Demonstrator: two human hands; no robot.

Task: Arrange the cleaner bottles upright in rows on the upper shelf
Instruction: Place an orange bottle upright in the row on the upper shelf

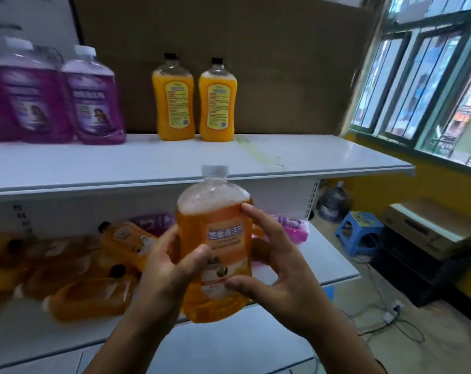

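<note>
In front of the shelving, below the upper shelf's front edge, an orange cleaner bottle [215, 238] with a white cap is held upright, label toward the person. The left hand [167, 268] grips its lower left side, thumb across the label, and the right hand [272, 263] clasps the right side, fingertips at the shoulder and thumb low. Both hands probably steady the bottle because it is full and heavy, and keep it vertical so it can go straight up onto the upper shelf [202, 163]. There two yellow bottles [194, 101] with black caps stand side by side at the back, starting a row, and purple bottles [53, 95] stand grouped at the left. More orange bottles [94, 290] lie on their sides on the lower shelf [334, 255], seemingly awaiting their turn.
</note>
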